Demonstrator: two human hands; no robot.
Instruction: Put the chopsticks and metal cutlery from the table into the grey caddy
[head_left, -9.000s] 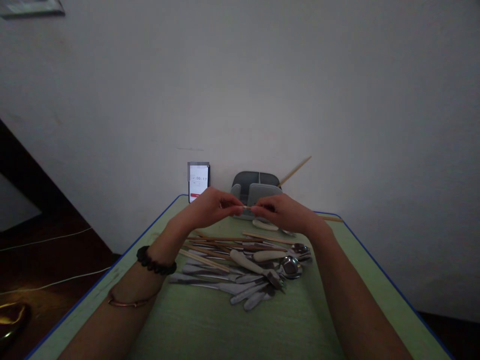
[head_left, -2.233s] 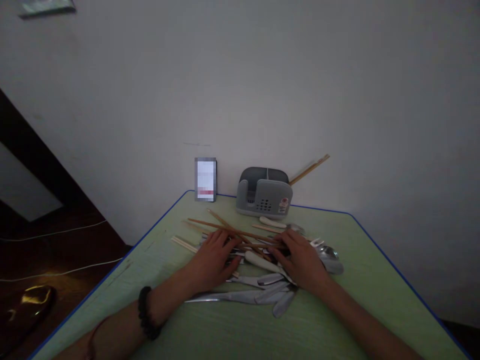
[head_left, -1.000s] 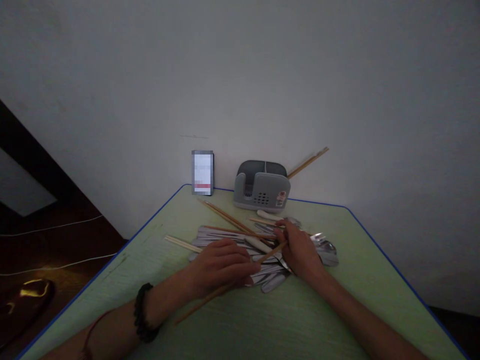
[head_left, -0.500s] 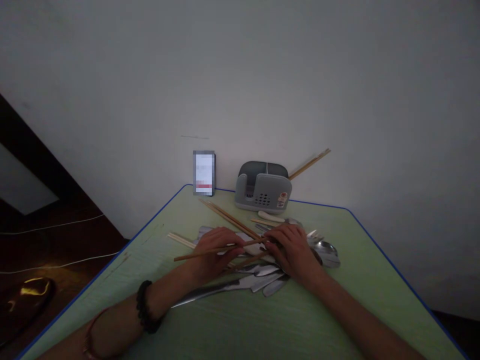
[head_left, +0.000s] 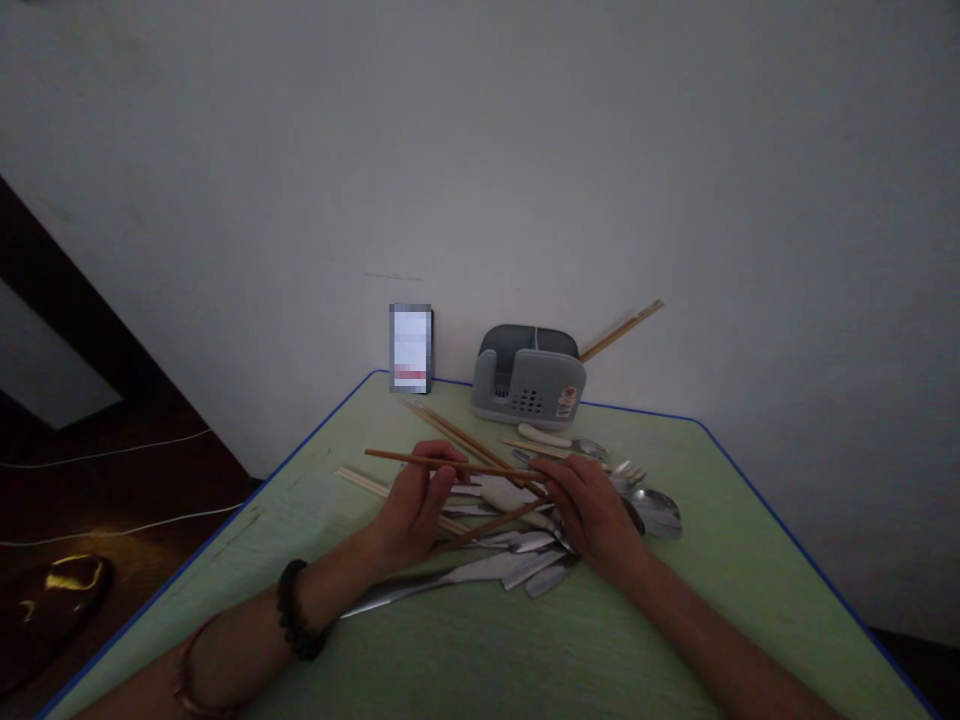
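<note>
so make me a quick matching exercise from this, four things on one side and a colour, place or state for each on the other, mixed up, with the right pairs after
Things
1. raised chopstick
2. utensil holder
3. beaded bracelet
4. phone

Descriptions
A. upright, with a lit screen
B. black, worn just behind the left hand
C. brown, one end at the right hand
D. grey, with a sticker on its front

Right pairs: 1-C, 2-D, 3-B, 4-A
</note>
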